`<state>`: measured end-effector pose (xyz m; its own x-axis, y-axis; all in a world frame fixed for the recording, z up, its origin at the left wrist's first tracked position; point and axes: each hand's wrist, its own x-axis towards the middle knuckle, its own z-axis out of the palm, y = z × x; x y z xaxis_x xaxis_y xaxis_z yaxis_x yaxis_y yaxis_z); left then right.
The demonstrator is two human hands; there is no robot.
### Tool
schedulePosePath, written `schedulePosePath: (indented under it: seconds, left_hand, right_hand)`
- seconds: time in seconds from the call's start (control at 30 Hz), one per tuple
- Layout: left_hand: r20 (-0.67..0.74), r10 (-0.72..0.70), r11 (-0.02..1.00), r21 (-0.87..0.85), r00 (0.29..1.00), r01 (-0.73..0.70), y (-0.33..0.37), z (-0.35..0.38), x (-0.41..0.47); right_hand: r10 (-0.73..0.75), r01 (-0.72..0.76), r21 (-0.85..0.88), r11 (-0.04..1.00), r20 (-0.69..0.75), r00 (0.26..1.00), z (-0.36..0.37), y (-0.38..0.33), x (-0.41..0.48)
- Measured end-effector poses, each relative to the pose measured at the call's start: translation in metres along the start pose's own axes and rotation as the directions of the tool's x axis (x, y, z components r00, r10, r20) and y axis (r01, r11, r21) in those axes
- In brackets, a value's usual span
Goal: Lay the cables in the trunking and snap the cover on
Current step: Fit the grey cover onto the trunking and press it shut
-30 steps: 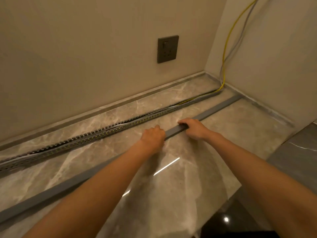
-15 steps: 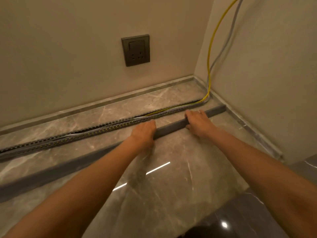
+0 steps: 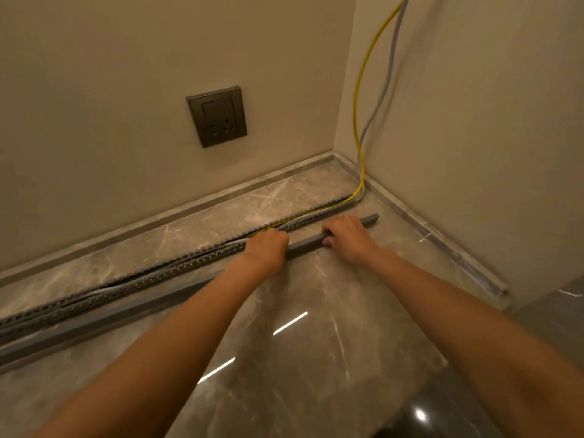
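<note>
A long grey slotted trunking (image 3: 177, 267) lies on the marble floor, parallel to the back wall. A yellow cable (image 3: 358, 99) and a grey cable (image 3: 384, 77) come down the corner and run inside the trunking. The grey cover strip (image 3: 303, 246) lies just in front of the trunking and parallel to it; its right end (image 3: 371, 219) stops near the corner. My left hand (image 3: 267, 249) and my right hand (image 3: 346, 237) both grip the cover near that end, a short stretch apart.
A dark wall socket (image 3: 217, 116) sits on the back wall above the trunking. A marble skirting (image 3: 442, 245) runs along both walls and ends at the right. A darker floor tile (image 3: 442, 415) begins at the bottom right.
The cover has shifted back toward the trunking, and both hands with it. My view has turned right and closer to the corner.
</note>
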<state>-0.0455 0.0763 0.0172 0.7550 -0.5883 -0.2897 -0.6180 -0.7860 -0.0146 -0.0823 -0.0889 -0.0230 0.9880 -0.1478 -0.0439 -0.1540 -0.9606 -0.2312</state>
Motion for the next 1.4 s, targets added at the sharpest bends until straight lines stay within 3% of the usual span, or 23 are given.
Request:
schedulePosePath:
  seconds: [0.17,0.3,0.4,0.5,0.63,0.83,1.17,1.27,1.4]
  left_hand:
    - [0.04,0.062,0.998,-0.016,0.997,-0.061,0.022,-0.009,0.027]
    - [-0.024,0.104,0.994,0.021,0.994,-0.104,0.046,-0.012,0.057]
    - [-0.087,0.11,0.994,0.036,0.99,-0.108,0.061,-0.015,0.077]
    - [-0.069,0.077,0.997,-0.007,0.995,-0.078,0.074,-0.02,0.095]
    - [-0.084,0.044,0.998,-0.036,0.995,-0.048,0.078,-0.022,0.102]
    - [-0.07,-0.017,0.996,-0.09,0.997,0.011,0.078,-0.022,0.104]
    - [-0.048,-0.076,0.98,-0.185,0.996,0.066,0.067,-0.019,0.104]
    - [-0.052,-0.074,0.987,-0.15,0.996,0.065,0.056,-0.015,0.099]
    - [-0.096,-0.046,0.997,-0.07,0.994,0.039,0.047,-0.013,0.095]
  right_hand:
    - [0.07,-0.066,0.296,0.953,-0.004,0.998,-0.008,0.019,0.003]
    - [0.373,-0.26,0.461,0.849,-0.174,0.911,-0.024,0.065,0.029]
    - [0.53,-0.422,0.542,0.727,-0.051,0.847,-0.026,0.095,0.05]
    - [0.483,-0.428,0.649,0.629,0.105,0.869,-0.029,0.106,0.067]
    - [0.466,-0.436,0.609,0.663,0.121,0.877,-0.032,0.103,0.08]
    - [0.47,-0.467,0.645,0.604,0.184,0.863,-0.024,0.108,0.093]
    - [0.448,-0.399,0.563,0.724,0.056,0.892,-0.016,0.116,0.103]
    - [0.418,-0.367,0.567,0.738,0.043,0.908,-0.017,0.12,0.097]
    - [0.325,-0.228,0.53,0.817,-0.095,0.941,-0.035,0.115,0.076]
